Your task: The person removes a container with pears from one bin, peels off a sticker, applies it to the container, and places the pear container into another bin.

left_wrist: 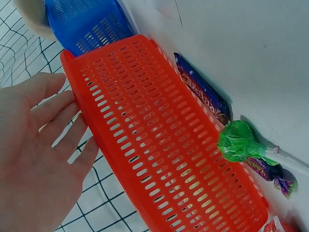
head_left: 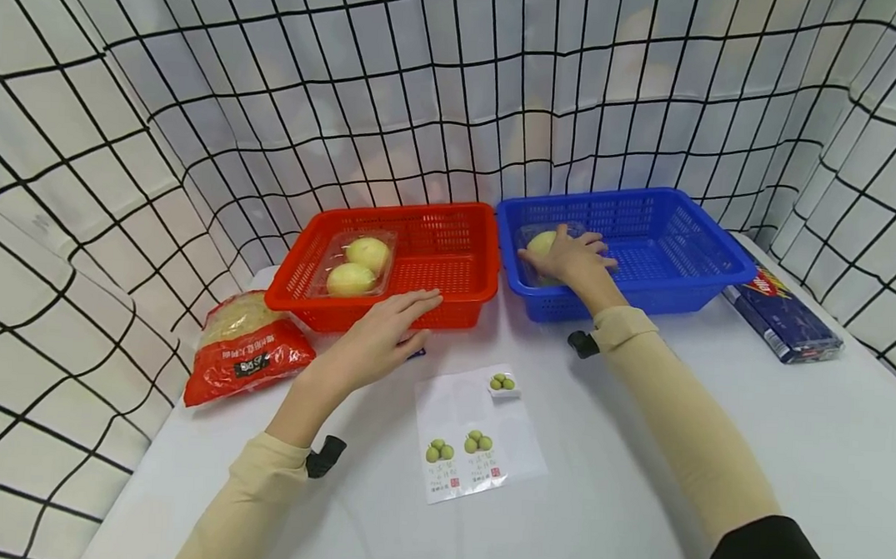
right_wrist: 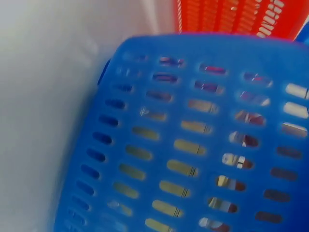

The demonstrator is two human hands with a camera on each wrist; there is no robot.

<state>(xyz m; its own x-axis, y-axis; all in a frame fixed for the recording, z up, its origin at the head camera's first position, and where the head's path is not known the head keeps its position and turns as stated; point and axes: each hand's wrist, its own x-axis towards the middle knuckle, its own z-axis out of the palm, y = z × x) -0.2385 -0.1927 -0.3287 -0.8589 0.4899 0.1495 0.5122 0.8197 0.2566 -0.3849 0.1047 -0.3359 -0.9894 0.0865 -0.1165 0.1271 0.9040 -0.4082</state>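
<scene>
My right hand (head_left: 569, 258) is inside the blue basket (head_left: 688, 282), spread over a clear plastic box (head_left: 527, 270) with a pale yellow fruit (head_left: 542, 244). Its thumb lies at the box's left side and its fingers fan to the right; the palm hides part of the box. In the right wrist view, the blue basket's slotted wall (right_wrist: 193, 43) blocks the hand. My left hand (head_left: 373, 343) is beside the red basket's (head_left: 450, 229) front right rim, fingers straight. In the left wrist view, the left hand's fingertips (left_wrist: 89, 145) appear against that rim.
Another clear box (head_left: 383, 281) holding two pale yellow fruits (head_left: 352, 279) sits in the red basket. Around lie a red food bag (head_left: 253, 358), a dark blue package (head_left: 784, 315), a sticker sheet (head_left: 453, 413), a chocolate wrapper (left_wrist: 203, 92) and a green lollipop (left_wrist: 236, 140). Black netting (head_left: 427, 66) encloses the table.
</scene>
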